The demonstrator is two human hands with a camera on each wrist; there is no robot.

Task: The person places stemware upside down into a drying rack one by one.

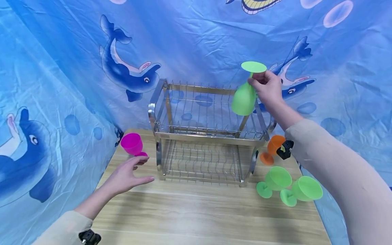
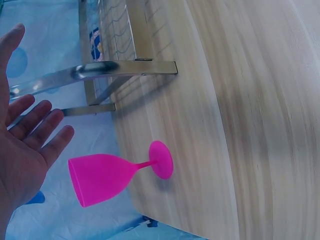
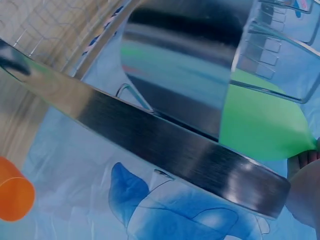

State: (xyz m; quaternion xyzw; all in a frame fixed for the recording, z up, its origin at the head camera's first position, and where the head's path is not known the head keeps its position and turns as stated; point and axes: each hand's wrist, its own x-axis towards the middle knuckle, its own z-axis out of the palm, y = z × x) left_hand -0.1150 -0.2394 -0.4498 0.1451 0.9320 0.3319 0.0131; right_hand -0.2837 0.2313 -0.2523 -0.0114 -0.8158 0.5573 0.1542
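Note:
My right hand [image 1: 267, 88] pinches the stem of a light green goblet [image 1: 244, 100], which hangs upside down over the right part of the dish rack's upper tier [image 1: 205, 102]. In the right wrist view the green goblet [image 3: 265, 120] shows partly behind the rack's metal side [image 3: 150, 135]. My left hand [image 1: 125, 177] is relaxed with fingers apart, left of the rack, holding nothing. Just beyond it a pink goblet [image 1: 132, 143] stands upright on the table; the left wrist view shows this pink goblet [image 2: 105, 175] beside the left hand [image 2: 30, 145].
Right of the rack stand an orange goblet [image 1: 276, 145], partly hidden by the right wrist, and two more green goblets [image 1: 278, 178]. The rack's lower tier [image 1: 202, 163] sits on the wooden table [image 1: 190, 211]. Blue dolphin-print cloth [image 1: 196, 44] surrounds the table at back and sides.

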